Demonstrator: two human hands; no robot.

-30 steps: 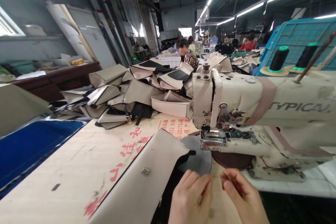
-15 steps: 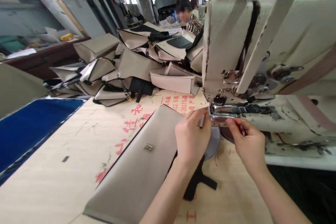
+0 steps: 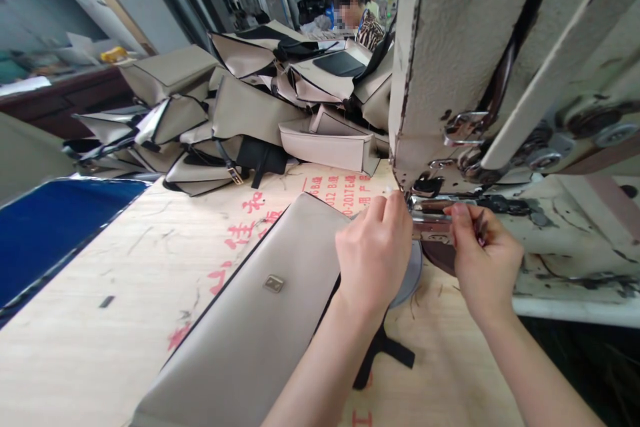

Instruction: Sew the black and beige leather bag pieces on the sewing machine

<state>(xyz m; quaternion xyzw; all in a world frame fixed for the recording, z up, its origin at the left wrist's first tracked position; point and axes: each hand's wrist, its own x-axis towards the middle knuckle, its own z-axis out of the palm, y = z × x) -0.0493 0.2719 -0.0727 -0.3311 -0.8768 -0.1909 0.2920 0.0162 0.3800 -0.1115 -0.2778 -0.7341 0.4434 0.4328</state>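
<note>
My left hand (image 3: 375, 250) is closed in a pinch at the needle end of the sewing machine (image 3: 440, 47). Its fingertips are turned away, so whatever they hold is hidden. To its right, my right hand (image 3: 487, 257) is closed too, thumb and index finger pinched in front of the machine's metal arm. A small, thin, pointed tool (image 3: 481, 228), dark with a purplish tint, sticks out between its fingers; its exact kind is unclear. Beside my left forearm lies a beige bag (image 3: 250, 313) with dark edging and a small metal plate (image 3: 273, 283). Black strap pieces (image 3: 383, 350) show under the forearm.
Beige and black bags (image 3: 255, 110) are heaped at the back of the wooden table (image 3: 135, 267). A blue bin (image 3: 55, 233) stands at the left edge. Another person (image 3: 357, 10) sits beyond the heap. A grey disc (image 3: 407, 280) lies below the machine arm.
The view has shifted closer to the machine, which looks larger. My left fingers have curled in more tightly near the needle. My right hand has moved slightly rightward in view, still pinching the small tool.
</note>
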